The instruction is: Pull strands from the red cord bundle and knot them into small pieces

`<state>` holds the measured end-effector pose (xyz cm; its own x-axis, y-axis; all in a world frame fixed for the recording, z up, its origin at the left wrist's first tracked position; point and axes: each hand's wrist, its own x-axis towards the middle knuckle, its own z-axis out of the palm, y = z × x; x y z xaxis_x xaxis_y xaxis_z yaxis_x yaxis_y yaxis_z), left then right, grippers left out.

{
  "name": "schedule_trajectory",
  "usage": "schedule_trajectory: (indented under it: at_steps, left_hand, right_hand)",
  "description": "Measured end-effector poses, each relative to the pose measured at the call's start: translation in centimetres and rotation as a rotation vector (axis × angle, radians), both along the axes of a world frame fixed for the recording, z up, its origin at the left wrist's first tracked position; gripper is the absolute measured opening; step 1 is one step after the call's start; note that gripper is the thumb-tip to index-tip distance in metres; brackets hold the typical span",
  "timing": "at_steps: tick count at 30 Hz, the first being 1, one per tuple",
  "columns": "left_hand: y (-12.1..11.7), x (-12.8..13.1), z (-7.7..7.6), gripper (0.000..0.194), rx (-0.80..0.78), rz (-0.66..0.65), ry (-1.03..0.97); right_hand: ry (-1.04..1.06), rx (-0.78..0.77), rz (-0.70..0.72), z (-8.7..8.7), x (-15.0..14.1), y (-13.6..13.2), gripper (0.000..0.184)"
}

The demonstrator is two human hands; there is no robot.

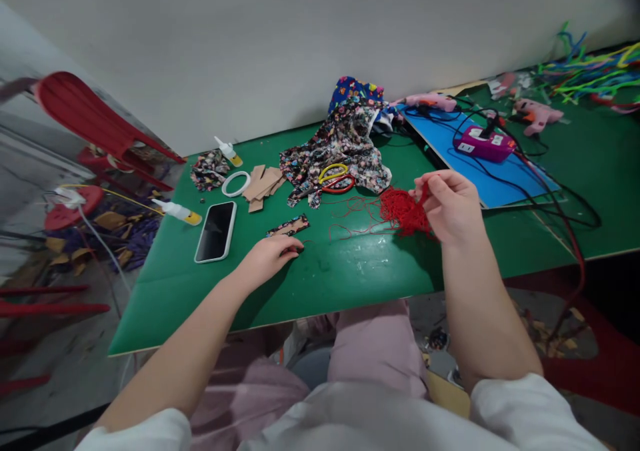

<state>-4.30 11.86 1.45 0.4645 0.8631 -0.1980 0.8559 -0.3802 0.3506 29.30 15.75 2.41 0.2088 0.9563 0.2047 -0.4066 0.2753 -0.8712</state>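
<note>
My right hand (447, 205) is closed on a tangled bundle of red thread (403, 211) held just above the green table (350, 277). Loose strands of red thread (350, 227) trail left across the table towards my left hand (270, 254). That hand rests on the table with its fingers curled on a thread end, beside a small strip wrapped in floral fabric (289, 225). A pile of floral fabric (340, 151) lies behind, with red and yellow scissors (336, 177) on it.
A phone (216, 231), cardboard pieces (263, 185), a white ring (235, 183) and two glue bottles (177, 211) lie at the left. A blue mat (500, 184) with a purple power strip (484, 143), glue guns and cables is at the right. Red chairs stand left.
</note>
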Motion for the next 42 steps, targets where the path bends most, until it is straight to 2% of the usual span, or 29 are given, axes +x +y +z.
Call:
schedule_trajectory:
  at_steps: [5,8,10,15,17,20,24,27,31,36,42]
  left_hand:
    - [0.5,0.5,2.1,0.025,0.032,-0.139,0.261]
    - [1.6,1.8,3.2,0.031,0.088,-0.173,0.306]
    - [3.0,3.5,3.4,0.033,0.139,-0.166,0.283]
    - [7.4,9.3,2.0,0.029,0.333,-0.154,0.318]
    - [8.8,11.1,1.3,0.028,0.357,-0.163,0.340]
    - [9.8,12.4,0.4,0.025,0.334,-0.159,0.352]
    - [9.6,12.6,-0.3,0.026,0.305,-0.115,0.307]
    - [9.5,12.6,-0.8,0.028,0.280,-0.028,0.223]
    - [10.4,12.1,-0.9,0.017,0.188,0.112,0.048]
    - [11.2,11.3,0.7,0.018,0.011,0.234,-0.248]
    - [10.5,12.3,3.4,0.010,-0.452,0.431,-0.934]
  right_hand:
    - [0.003,-0.011,0.041,-1.3,1.9,1.4,0.020]
    - [0.062,-0.053,0.044,-1.8,2.5,1.8,0.022]
    - [0.082,-0.078,0.046,-2.0,2.4,1.8,0.022]
    - [0.053,-0.157,0.063,-2.5,1.4,1.6,0.025]
    - [0.055,-0.180,0.081,-2.7,1.1,1.5,0.025]
    - [0.072,-0.189,0.083,-2.7,1.1,1.4,0.024]
    - [0.101,-0.173,0.046,-2.5,1.3,1.4,0.026]
    - [0.098,-0.154,0.035,-2.4,1.3,1.4,0.027]
    - [0.091,-0.152,0.030,-2.3,1.3,1.3,0.027]
    - [0.059,-0.184,0.099,-2.4,0.8,1.1,0.027]
    - [0.032,-0.231,0.148,-2.6,0.5,1.1,0.024]
